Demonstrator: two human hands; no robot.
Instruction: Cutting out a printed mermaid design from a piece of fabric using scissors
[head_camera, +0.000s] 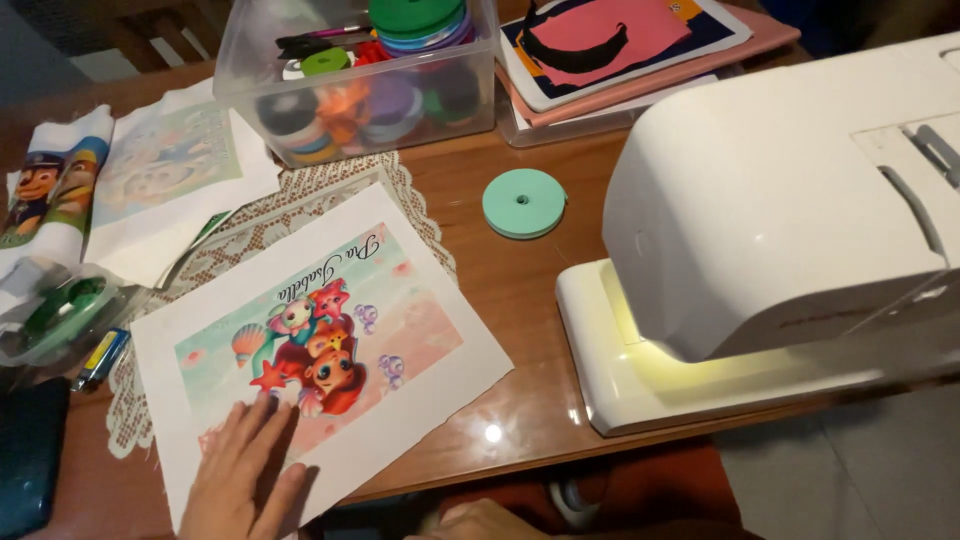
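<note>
Left hand (240, 475) lies flat, fingers spread, on the printed fabric sheet (320, 345) near the wooden table's (520, 290) front edge; right hand (485, 522) is barely visible below, its fingers untellable. Beyond: green tape roll (523, 202), white sewing machine (780, 220)

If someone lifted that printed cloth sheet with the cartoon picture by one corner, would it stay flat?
Probably not. The printed cloth sheet looks thin and frayed-edged, so it would likely droop. It seems light; the left hand lying flat on it may be keeping it from sliding on the glossy table.
</note>
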